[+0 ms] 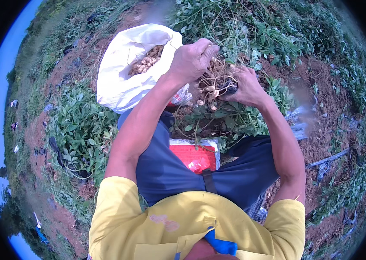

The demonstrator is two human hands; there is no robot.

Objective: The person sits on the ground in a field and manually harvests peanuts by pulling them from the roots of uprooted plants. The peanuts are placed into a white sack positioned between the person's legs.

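Note:
A bunch of peanut plant roots with peanut pods (214, 81) hangs in front of me, beside the open white woven sack (114, 78). My right hand (247, 85) grips the bunch from its right side, with a scrap of dark plastic film (230, 87) by the fingers. My left hand (197, 58) is closed at the upper left of the bunch; what lies inside its fingers is hidden. Picked peanuts (145, 64) lie in the sack, whose mouth faces up. My left forearm passes over the sack's right edge.
Pulled peanut plants (251, 29) are heaped beyond my hands, and more leafy plants (82, 126) lie at the left. A red and white printed bag (194, 156) is between my legs. Torn clear plastic film (296, 123) lies on the reddish soil (316, 81) at the right.

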